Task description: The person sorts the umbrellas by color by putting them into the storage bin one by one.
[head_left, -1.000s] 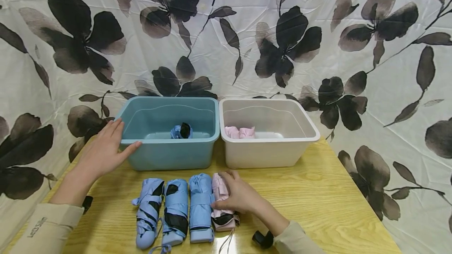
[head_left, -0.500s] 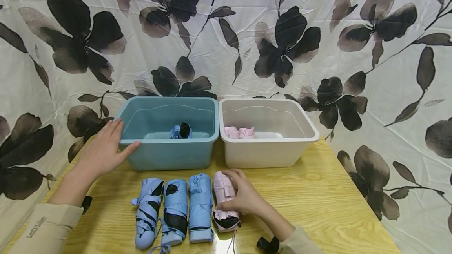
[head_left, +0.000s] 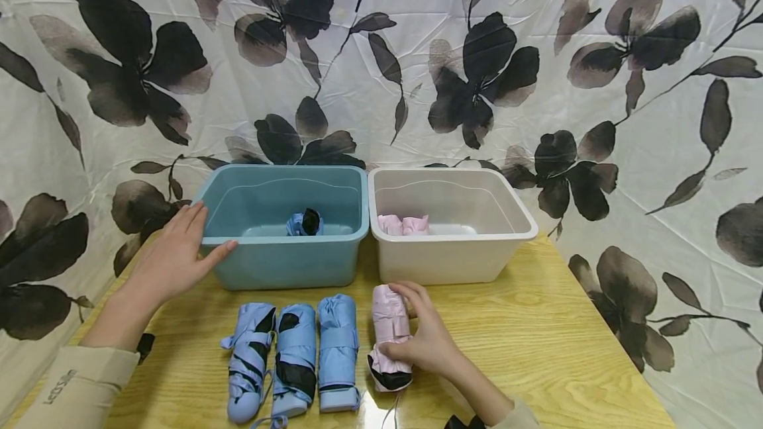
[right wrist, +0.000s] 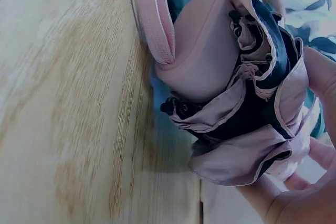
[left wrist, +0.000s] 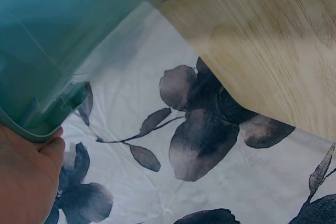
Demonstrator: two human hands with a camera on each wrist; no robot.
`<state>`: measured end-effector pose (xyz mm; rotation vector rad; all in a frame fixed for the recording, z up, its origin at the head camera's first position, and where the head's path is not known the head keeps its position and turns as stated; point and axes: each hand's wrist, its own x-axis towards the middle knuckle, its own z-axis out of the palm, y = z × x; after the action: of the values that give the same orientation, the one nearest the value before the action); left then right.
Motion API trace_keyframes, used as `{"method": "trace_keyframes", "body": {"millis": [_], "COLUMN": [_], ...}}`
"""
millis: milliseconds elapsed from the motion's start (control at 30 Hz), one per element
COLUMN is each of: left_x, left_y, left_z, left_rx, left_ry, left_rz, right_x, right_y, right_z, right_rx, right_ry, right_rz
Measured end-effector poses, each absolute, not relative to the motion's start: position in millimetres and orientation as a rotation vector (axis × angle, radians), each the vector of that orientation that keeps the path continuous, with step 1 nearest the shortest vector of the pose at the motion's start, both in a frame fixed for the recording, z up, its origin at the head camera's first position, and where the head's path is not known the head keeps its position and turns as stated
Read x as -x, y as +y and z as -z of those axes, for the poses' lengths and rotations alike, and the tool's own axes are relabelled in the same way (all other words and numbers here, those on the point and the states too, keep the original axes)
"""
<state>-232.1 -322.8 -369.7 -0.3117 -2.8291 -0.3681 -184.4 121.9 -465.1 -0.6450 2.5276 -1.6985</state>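
At the lower centre of the frame, just right of three blue umbrellas (head_left: 338,353), a folded pink umbrella (head_left: 390,326) points toward the white bin (head_left: 447,260), its cloth creased and loosely bunched. Black lining shows beside its smooth, blunt pink handle (right wrist: 202,48), which bears a flat woven strap (right wrist: 153,17). The right hand (head_left: 430,336) is curled around the cloth; the left hand (head_left: 171,253), fingers extended, rests on the teal bin (head_left: 286,263).

Our right hand (head_left: 424,331) grips a pink umbrella (head_left: 389,326) beside three blue umbrellas (head_left: 296,349) on the bench (head_left: 512,343); our left hand (head_left: 173,253) rests on the blue tub (head_left: 286,263).
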Motion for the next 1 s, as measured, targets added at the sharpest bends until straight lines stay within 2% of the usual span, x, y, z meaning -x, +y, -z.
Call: {"method": "trace_keyframes", "body": {"millis": [267,833,1000], "left_x": [233,233,233], "left_y": [-323,-323,-323], "left_z": [369,369,369], "left_rx": [0.317,0.322,0.325], "left_ry": [-2.835,-2.835,-2.834], "left_rz": [0.362,0.363,0.365], "right_x": [181,190,197], "right_y": [127,139,147], "right_z": [453,415,403], "right_rx": [0.638,0.873,0.845], "right_ry": [2.497,2.582,2.636], "right_rz": [1.874,2.19,2.252]}}
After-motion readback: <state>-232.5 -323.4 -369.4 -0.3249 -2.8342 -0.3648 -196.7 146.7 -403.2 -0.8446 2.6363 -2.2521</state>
